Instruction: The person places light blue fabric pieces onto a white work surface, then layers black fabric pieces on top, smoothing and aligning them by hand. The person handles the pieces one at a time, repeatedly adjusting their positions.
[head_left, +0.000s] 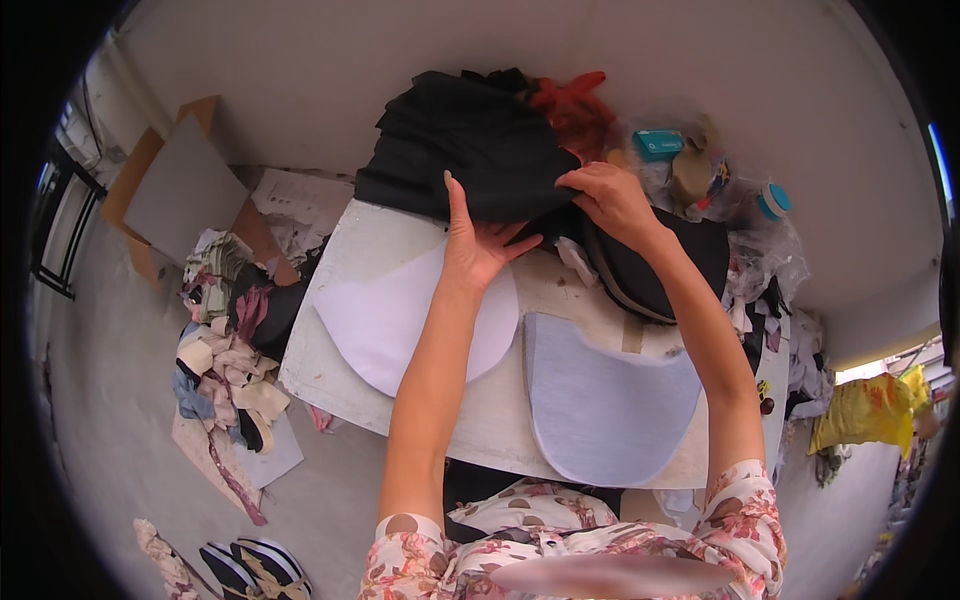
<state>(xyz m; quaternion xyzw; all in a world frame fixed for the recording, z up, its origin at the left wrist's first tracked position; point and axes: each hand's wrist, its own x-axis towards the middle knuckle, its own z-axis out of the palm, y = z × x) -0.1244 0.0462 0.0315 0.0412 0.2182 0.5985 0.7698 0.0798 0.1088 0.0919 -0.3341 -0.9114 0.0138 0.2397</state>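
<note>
A pile of black fabric point(460, 140) lies at the table's far end. My right hand point(615, 205) pinches the fabric's near right edge between thumb and fingers. At the front edge of that fabric is my left hand point(480, 248), its thumb raised against the black cloth and its fingers spread, partly under the edge. Beneath my left forearm rests a white rounded fabric piece point(370, 330). A light blue-grey curved stack of cut pieces point(610, 410) lies nearer, between my forearms. Stacked black rounded pieces point(680, 265) sit beyond my right forearm.
The white table point(330, 270) stands against a wall. Behind the fabric are a red plastic bag point(575, 110) and a teal box point(657, 146). Fabric scraps point(225, 370) heap at the left beside a cardboard box point(185, 190). Sandals point(260, 570) lie on the floor; a yellow bag point(865, 415) is at right.
</note>
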